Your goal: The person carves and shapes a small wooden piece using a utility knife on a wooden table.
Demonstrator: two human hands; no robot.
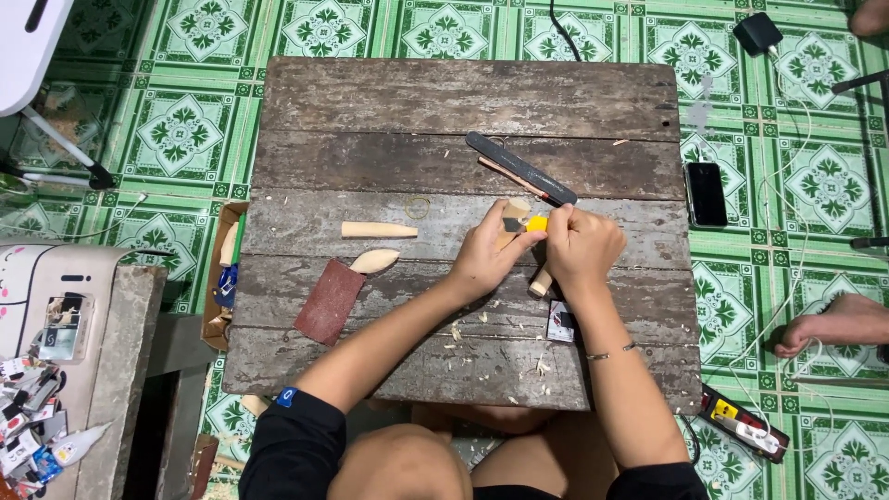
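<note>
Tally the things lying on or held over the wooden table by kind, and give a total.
Carved wooden pieces: 3, one, one, and one held by the left hand and right hand
Sandpaper sheets: 1
Yellow knives: 1
Dark files: 1
Rubber bands: 1
Small cards: 1
Total: 8

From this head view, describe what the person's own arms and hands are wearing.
Both hands are bare. The left arm has a short black sleeve with a small blue mark at its hem. The right arm has a black sleeve too, and a thin bracelet near the wrist.
</note>
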